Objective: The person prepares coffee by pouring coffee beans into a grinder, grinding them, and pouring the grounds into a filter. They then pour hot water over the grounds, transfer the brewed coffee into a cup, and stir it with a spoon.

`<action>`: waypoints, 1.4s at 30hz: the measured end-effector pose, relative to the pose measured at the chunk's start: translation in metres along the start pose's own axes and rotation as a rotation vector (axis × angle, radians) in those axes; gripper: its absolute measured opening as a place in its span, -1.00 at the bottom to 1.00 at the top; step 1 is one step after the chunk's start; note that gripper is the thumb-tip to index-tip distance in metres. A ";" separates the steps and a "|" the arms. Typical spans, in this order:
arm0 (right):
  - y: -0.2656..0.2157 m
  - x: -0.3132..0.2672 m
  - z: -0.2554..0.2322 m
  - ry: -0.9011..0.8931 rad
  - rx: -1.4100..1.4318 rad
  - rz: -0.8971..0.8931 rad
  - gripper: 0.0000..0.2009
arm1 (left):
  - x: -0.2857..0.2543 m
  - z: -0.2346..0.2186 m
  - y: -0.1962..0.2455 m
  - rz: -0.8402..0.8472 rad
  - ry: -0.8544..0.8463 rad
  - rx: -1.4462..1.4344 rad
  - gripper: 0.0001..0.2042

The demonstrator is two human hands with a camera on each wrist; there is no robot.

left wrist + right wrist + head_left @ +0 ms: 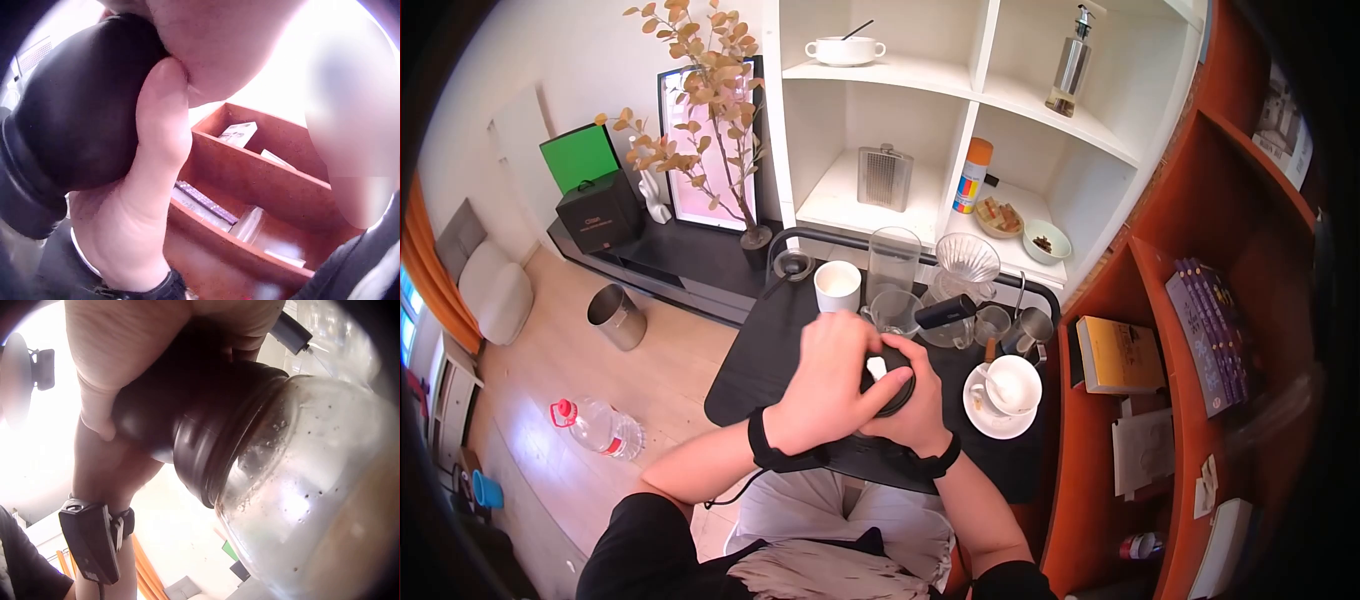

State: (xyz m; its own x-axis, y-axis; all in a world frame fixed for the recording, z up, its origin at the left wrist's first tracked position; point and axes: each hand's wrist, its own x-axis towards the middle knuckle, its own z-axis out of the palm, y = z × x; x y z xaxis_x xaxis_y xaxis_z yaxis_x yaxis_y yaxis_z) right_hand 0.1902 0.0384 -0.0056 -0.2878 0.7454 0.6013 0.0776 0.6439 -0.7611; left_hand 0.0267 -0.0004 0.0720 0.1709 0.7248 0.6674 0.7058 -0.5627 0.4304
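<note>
A black-topped jar [895, 388] is held between both hands over the near part of the black table. My left hand [825, 375] lies over its top, fingers bent and thumb across it; my right hand [915, 400] grips its side. The left wrist view shows the smooth black body [87, 94] with the right hand [137, 206] wrapped round it and the left palm against its upper end. In the right wrist view the jar's clear lower part [300, 487], tilted, has droplets and dark specks inside; the right hand [156, 344] covers the black part.
Behind the hands stand a white cup [837, 286], a clear glass [894, 262], a ribbed glass dripper [968, 260] and a black-handled item [945, 312]. A white cup on a saucer [998, 425] is at the right. Red-brown shelves [1090, 450] border the table's right side.
</note>
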 end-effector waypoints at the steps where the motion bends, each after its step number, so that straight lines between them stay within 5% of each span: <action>1: -0.001 0.002 0.001 0.001 -0.007 -0.045 -0.03 | -0.002 -0.002 0.006 -0.044 0.071 0.089 -0.65; 8: -0.002 0.002 0.001 0.007 -0.028 -0.072 -0.03 | 0.001 -0.013 0.013 0.103 -0.111 0.349 -0.70; 11: -0.003 0.002 0.001 0.029 -0.044 -0.046 -0.03 | 0.007 -0.026 0.000 0.263 -0.235 0.309 -0.79; 15: -0.006 0.002 0.002 0.026 -0.048 -0.054 -0.01 | 0.015 -0.048 -0.008 0.278 -0.384 0.176 -0.76; 20: -0.004 0.001 0.006 0.046 -0.044 -0.035 -0.02 | -0.002 -0.031 0.019 0.067 -0.176 0.195 -0.61; 26: -0.001 -0.001 0.006 0.057 -0.055 -0.049 -0.08 | -0.005 -0.026 0.036 -0.015 -0.178 0.121 -0.70; 30: -0.003 -0.001 0.005 0.051 -0.033 -0.050 -0.30 | -0.004 -0.003 0.038 0.005 -0.211 0.202 -0.59; 36: 0.002 0.001 0.001 0.028 -0.045 -0.058 -0.19 | 0.002 -0.004 0.016 0.172 -0.225 0.122 -0.73; 42: -0.006 -0.001 0.001 -0.012 0.000 -0.047 -0.05 | 0.027 -0.015 -0.020 0.276 -0.499 -0.331 -0.83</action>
State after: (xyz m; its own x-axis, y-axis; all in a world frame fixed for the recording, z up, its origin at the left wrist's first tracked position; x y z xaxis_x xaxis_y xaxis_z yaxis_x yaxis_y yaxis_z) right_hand 0.1886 0.0340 -0.0020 -0.3023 0.7125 0.6332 0.0638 0.6779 -0.7324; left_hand 0.0064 0.0245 0.0904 0.6699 0.5887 0.4524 0.3550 -0.7892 0.5012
